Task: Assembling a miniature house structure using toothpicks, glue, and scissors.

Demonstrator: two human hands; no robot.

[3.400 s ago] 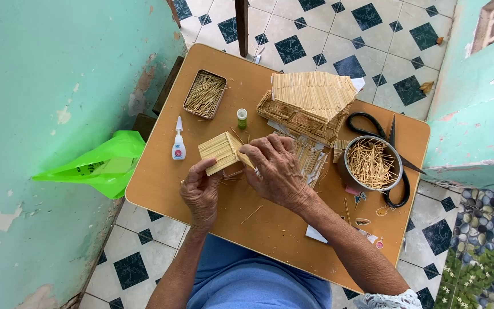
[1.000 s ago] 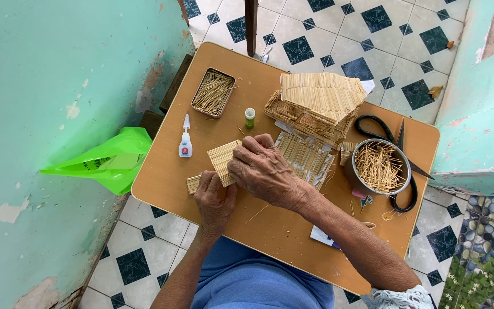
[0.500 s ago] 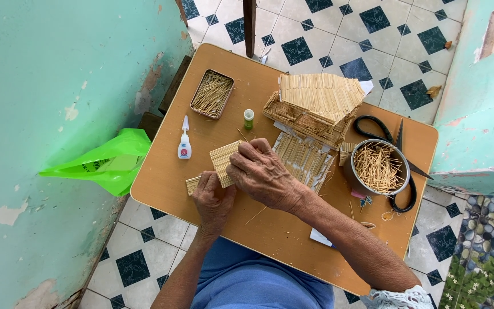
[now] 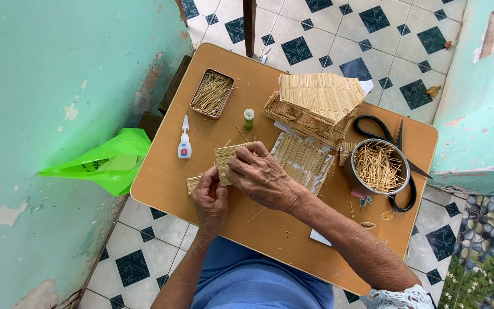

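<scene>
Head view, looking straight down on a small wooden table (image 4: 161,177) standing on a blue-and-white tiled floor (image 4: 338,34), beside a turquoise wall (image 4: 58,68).

Both hands are working near the middle of the table, toward its left edge. The left hand (image 4: 210,200) is curling its fingers narrowly around the lower end of a flat panel of glued sticks (image 4: 224,160), with the thumb lying on top of it. The right hand (image 4: 258,177) is lying over the same panel from the right, fingers bent and closing on its right edge; the fingertips are hidden under the knuckles, so the exact grip point is not showing. The panel is sitting low over the tabletop, tilted slightly; whether it is touching the table I cannot tell. A second, narrower strip of sticks (image 4: 194,183) is poking out just left of the left hand.

Around the hands:
- A small white glue bottle (image 4: 184,143) is lying just left of the panel, nozzle pointing to the far edge.
- A small green-capped bottle (image 4: 249,118) is standing upright beyond the panel.
- A rectangular tin of loose sticks (image 4: 211,94) is sitting near the far left corner.
- A stick house model (image 4: 315,106) is resting toward the far edge, with a flat stick mat (image 4: 301,157) lying just in front of it, next to the right hand.
- A round metal bowl of sticks (image 4: 377,167) is sitting near the right edge, with black scissors (image 4: 398,146) lying around it.

A green plastic bag (image 4: 107,163) is hanging off the left side of the table.
</scene>
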